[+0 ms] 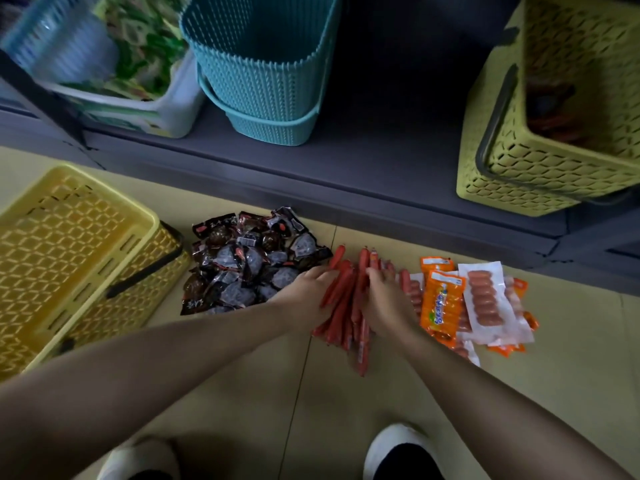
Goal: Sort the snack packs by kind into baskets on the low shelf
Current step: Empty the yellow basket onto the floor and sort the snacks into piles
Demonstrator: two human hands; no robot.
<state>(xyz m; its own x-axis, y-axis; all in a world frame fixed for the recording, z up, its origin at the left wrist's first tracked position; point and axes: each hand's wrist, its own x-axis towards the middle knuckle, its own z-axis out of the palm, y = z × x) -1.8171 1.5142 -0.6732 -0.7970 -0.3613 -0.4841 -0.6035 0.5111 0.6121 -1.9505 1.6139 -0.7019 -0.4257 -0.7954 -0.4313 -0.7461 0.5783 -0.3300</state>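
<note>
My left hand (308, 289) and right hand (384, 299) curl in from either side around the red sausage sticks (346, 306), heaped on the floor (242, 375) between the dark snack packs (242, 268) and the orange sausage packs (443, 299); I judge it best to square the ends and grip mid-length before lifting toward the teal basket (263, 64) on the low shelf (381, 150), lest sticks slide out.

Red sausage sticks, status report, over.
Both hands, left and right, gathering the red sausage sticks on the floor. Teal woven basket on shelf empty. Nothing blocking.
</note>
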